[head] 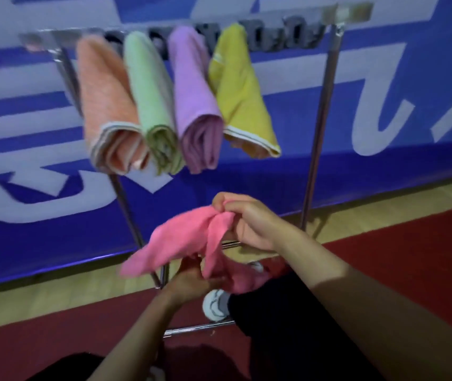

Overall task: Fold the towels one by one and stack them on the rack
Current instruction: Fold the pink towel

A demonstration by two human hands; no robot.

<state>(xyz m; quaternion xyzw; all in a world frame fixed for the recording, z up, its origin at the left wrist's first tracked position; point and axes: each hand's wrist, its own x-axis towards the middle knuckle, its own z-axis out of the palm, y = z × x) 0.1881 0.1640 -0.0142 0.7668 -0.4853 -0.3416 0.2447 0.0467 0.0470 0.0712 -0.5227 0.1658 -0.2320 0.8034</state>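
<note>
A pink towel [175,246] hangs crumpled between my hands, low in front of the rack. My right hand [249,221] pinches its upper edge with curled fingers. Below it, my left hand [191,279] grips the towel's lower part from underneath. On the metal rack's top bar [274,16] hang several folded towels side by side: orange [106,105], green [150,100], purple [194,100] and yellow [238,92].
The rack's legs [315,133] and floor bars [200,327] stand on a red and wooden floor. A blue banner wall [40,243] is right behind. My white shoe [215,303] and dark trouser leg are beside the rack's base.
</note>
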